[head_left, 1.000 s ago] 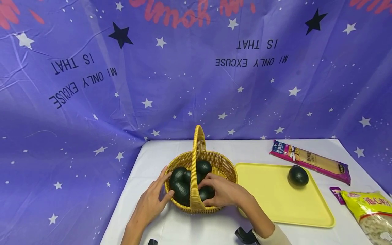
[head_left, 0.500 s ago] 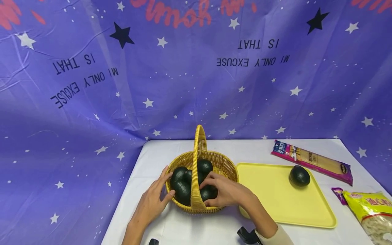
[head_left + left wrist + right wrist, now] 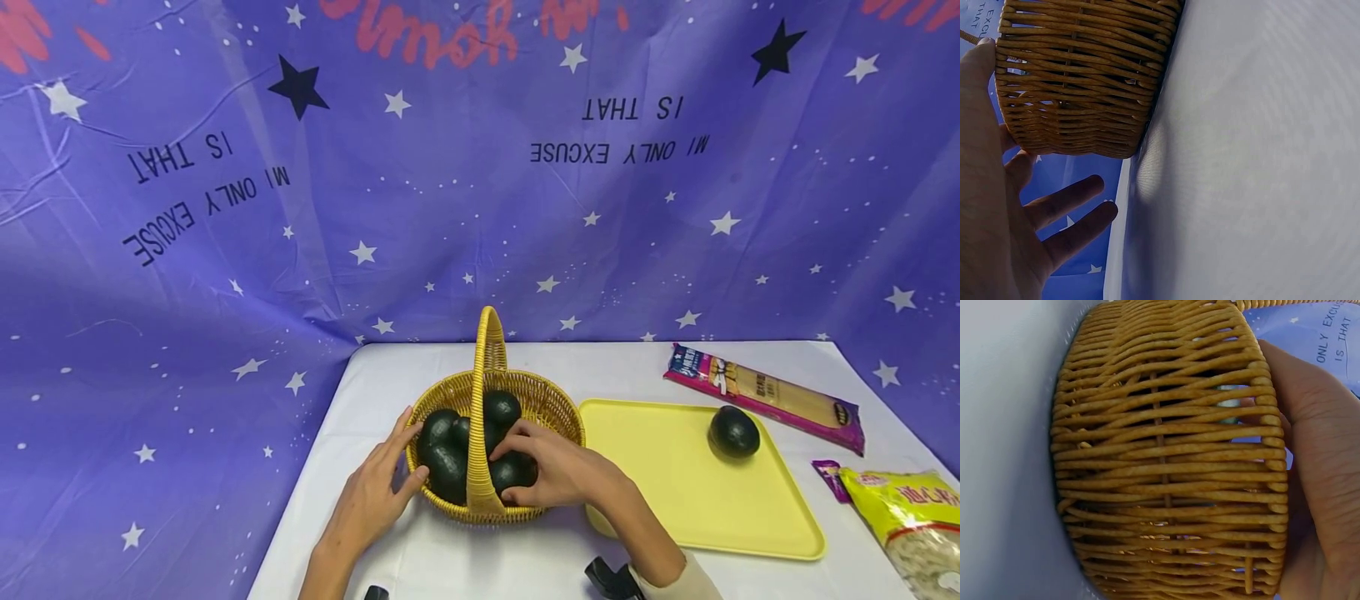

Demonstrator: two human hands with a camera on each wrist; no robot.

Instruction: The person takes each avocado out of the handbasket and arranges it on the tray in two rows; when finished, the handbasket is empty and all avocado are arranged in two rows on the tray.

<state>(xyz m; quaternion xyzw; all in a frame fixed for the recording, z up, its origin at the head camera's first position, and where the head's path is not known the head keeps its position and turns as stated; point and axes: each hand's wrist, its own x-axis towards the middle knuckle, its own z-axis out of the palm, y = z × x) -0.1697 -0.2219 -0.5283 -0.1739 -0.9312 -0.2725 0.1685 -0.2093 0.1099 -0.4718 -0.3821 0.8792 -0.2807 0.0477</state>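
A yellow wicker basket (image 3: 551,392) with a tall arched handle holds several dark green avocados (image 3: 447,471), bunched mostly on its left side. My right hand (image 3: 558,471) reaches over the basket's right front rim and grips an avocado (image 3: 513,472) beside the handle's foot, thumb in front and fingers behind. In the right wrist view the woven wall hides that avocado. At the left rim, my left hand (image 3: 375,492) touches the basket with thumb and index finger. The left wrist view shows its other fingers (image 3: 1075,240) extended and spread, away from the wicker wall (image 3: 1085,75).
Right of the basket lies a yellow tray (image 3: 697,517) with one avocado (image 3: 734,432) near its back right corner. Behind it is a long noodle packet (image 3: 772,396). A yellow-green bag (image 3: 911,517) sits at the right edge of the white-covered table (image 3: 465,567).
The avocado under my right hand has shifted slightly to the right within the basket, and more of it shows. My left hand has kept its place at the rim.
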